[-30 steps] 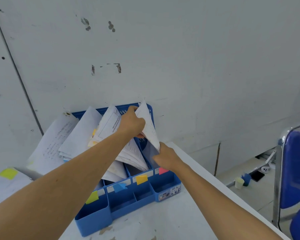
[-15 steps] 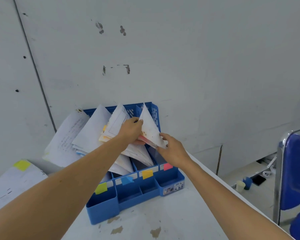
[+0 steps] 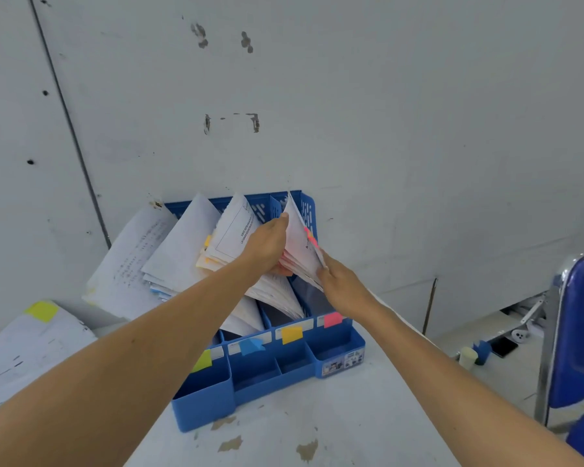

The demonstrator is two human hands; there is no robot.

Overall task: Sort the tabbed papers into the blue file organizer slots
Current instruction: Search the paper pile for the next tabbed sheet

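A blue file organizer (image 3: 270, 375) stands against the wall, its slots marked by yellow, blue, orange and pink tabs. White papers lean out of the slots. A sheaf of pink-tabbed papers (image 3: 300, 247) sits in the rightmost slot, above the pink label (image 3: 332, 319). My left hand (image 3: 267, 246) grips that sheaf from its left side, fingers along the sheets. My right hand (image 3: 343, 286) pinches the sheaf's lower right edge. Behind my left hand the orange-tabbed papers (image 3: 231, 234) lean to the left.
A stack of papers with a yellow tab (image 3: 41, 311) lies at the left on the white table (image 3: 317, 426). A blue chair (image 3: 580, 332) stands at the right. Small cups and a phone lie on the floor (image 3: 486, 352) past the table's right edge.
The camera has shifted, so the organizer sits more to the right in view. The pink-tabbed sheaf has gone deeper into the rightmost slot and stands more upright; both hands followed it.
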